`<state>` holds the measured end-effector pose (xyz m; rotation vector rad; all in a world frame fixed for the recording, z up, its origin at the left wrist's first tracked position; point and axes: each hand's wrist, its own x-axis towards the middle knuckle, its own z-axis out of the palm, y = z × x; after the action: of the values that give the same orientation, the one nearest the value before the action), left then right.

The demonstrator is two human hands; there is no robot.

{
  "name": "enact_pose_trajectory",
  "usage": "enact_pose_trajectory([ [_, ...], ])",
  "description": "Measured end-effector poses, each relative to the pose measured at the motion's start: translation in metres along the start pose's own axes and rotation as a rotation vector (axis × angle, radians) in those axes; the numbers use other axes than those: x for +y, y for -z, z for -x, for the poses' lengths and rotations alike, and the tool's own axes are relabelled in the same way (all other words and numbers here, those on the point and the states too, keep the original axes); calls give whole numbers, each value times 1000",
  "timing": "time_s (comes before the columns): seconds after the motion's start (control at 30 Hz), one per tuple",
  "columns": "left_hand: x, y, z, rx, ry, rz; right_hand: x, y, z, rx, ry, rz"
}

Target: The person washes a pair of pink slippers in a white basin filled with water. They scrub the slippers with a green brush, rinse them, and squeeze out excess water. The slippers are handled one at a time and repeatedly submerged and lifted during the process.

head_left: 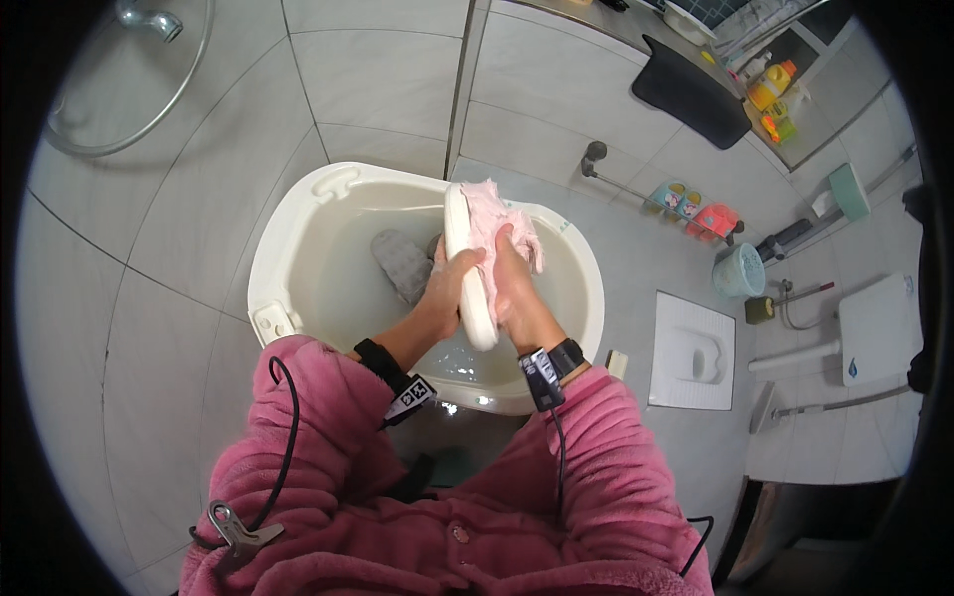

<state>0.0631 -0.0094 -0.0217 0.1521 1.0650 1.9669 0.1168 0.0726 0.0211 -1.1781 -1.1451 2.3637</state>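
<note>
Above the water in a white plastic tub [581, 260], I hold a slipper [481, 204] on edge, its thick pale sole facing left. Soft, rumpled pink material covers its other side; I cannot tell whether all of it belongs to the slipper. My left hand [444, 288] is closed around the sole edge. On the pink side, my right hand [517, 290] grips with its thumb up and its other fingers partly hidden. A grey slipper [401, 264] lies in the cloudy water left of my hands, and a dark piece beside it is mostly hidden.
A squat toilet [694, 353] is set in the floor at right. Beyond it are a light-blue bucket [739, 270] and a wall rack holding blue slippers [675, 199] and red slippers [714, 223]. A tap [151, 22] with a hose juts from the left wall. Cables hang from my wrist straps.
</note>
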Motion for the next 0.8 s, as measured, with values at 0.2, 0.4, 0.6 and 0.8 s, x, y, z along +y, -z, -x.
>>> enact_pose_trajectory([
  [0.2,36,6,-6,-188,169,256,45,-10,49,74,840,828],
  [0.4,33,5,0,-141,246,245,34,-3,39,22,689,982],
  [0.6,6,0,13,-135,195,-89,0,18,-16,23,-44,-186],
  [0.8,-2,4,-1,-153,212,83,-7,5,2,-44,294,26],
])
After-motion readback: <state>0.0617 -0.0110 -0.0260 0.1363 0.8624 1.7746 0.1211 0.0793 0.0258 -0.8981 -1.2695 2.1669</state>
